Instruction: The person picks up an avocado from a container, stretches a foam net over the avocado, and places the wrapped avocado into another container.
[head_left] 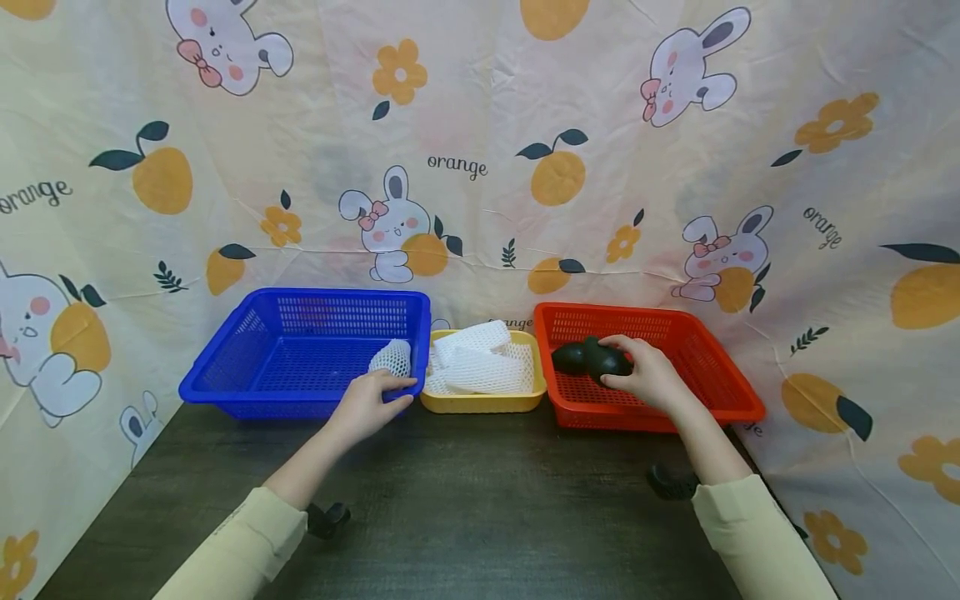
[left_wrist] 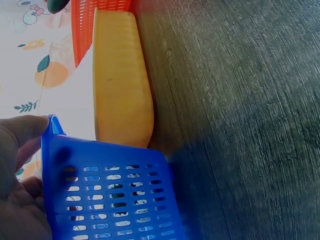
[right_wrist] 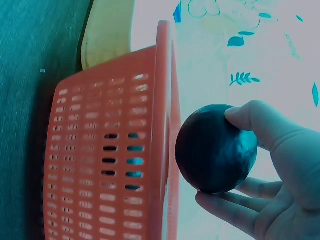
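My right hand [head_left: 648, 377] holds a dark, smooth avocado [right_wrist: 212, 150] between thumb and fingers, over the red basket [head_left: 712, 400]. Other dark avocados [head_left: 568, 359] lie beside it in that basket. At the front right corner of the blue basket [head_left: 262, 400] is my left hand [head_left: 369, 403], its fingers extended over the rim. In the left wrist view a fingertip touches or nearly touches the rim, and the remaining fingers are partly hidden. Just beyond the left hand, an object in a white foam net [head_left: 392, 357] sits in the blue basket; the net covers what is inside.
Between the two baskets stands a yellow tray [head_left: 480, 404] with several white foam nets [head_left: 480, 371]. All the containers stand on a dark wooden table [head_left: 480, 508]. A cloth with rabbits and oranges [head_left: 480, 217] hangs behind and at the sides.
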